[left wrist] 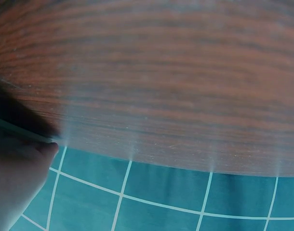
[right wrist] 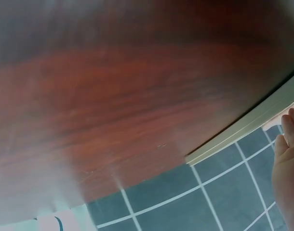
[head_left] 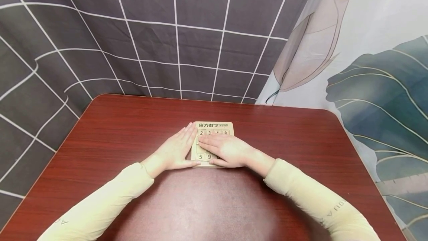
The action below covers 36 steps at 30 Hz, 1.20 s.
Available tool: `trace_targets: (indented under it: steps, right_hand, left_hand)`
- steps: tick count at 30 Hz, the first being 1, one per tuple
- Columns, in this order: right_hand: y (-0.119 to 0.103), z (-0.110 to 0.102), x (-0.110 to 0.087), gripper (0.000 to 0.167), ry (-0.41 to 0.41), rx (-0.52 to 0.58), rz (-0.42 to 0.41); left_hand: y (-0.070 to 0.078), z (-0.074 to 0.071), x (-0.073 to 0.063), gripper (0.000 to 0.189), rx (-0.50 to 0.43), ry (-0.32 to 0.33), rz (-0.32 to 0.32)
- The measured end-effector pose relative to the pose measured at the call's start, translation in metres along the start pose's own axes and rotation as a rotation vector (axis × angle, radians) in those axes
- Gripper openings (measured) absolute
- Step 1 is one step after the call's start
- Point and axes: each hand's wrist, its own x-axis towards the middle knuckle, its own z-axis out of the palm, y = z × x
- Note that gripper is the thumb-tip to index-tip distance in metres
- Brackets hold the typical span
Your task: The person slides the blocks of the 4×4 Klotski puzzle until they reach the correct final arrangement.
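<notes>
A pale wooden number sliding puzzle (head_left: 214, 125) lies on the table, with Chinese characters along its top and numbered tiles below. Tiles 2, 3, 4 and 8 show in the top row; 5 and 9 appear lower down. My left hand (head_left: 174, 151) rests along the puzzle's left side, fingers straight, thumb by the lower left corner. Across the tiles lies my right hand (head_left: 232, 152), fingers extended leftward, hiding the middle rows and much of the right side. The left wrist view catches part of the left hand (left wrist: 17, 180); the right wrist view shows the puzzle's side edge (right wrist: 243, 127).
The red-brown wooden table (head_left: 117, 122) reaches back to a dark curtain with a white grid (head_left: 200, 47). A pale curtain with leaf shapes (head_left: 378, 77) hangs at the right. Glare lies on the table's near part.
</notes>
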Motion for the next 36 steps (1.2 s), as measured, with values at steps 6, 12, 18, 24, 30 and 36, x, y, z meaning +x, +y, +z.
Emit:
trace_targets:
  steps: [6,12,18,24,30,36]
  right_hand:
    - [-0.013,-0.002,-0.006,0.063,0.041,0.002,-0.084]
    - [-0.022,-0.003,-0.013,0.063,0.033,0.005,-0.102]
    - [-0.021,-0.002,-0.013,0.064,0.021,-0.006,-0.102]
    - [-0.015,-0.003,-0.008,0.064,0.022,-0.013,-0.101]
    - [-0.011,-0.003,-0.004,0.062,0.005,-0.031,-0.078]
    - [-0.008,-0.002,-0.001,0.06,-0.012,-0.045,-0.061]
  left_hand:
    - [0.0,0.0,0.0,0.111,-0.001,0.005,0.001]
    - [0.0,0.001,0.0,0.111,-0.002,0.019,0.005]
    - [0.0,0.001,0.001,0.112,0.0,0.013,0.003]
    - [0.0,0.0,0.001,0.112,0.006,-0.006,-0.005]
    - [0.0,0.001,0.002,0.111,0.007,-0.007,-0.006]
    - [-0.001,0.002,0.001,0.111,0.007,0.001,-0.002]
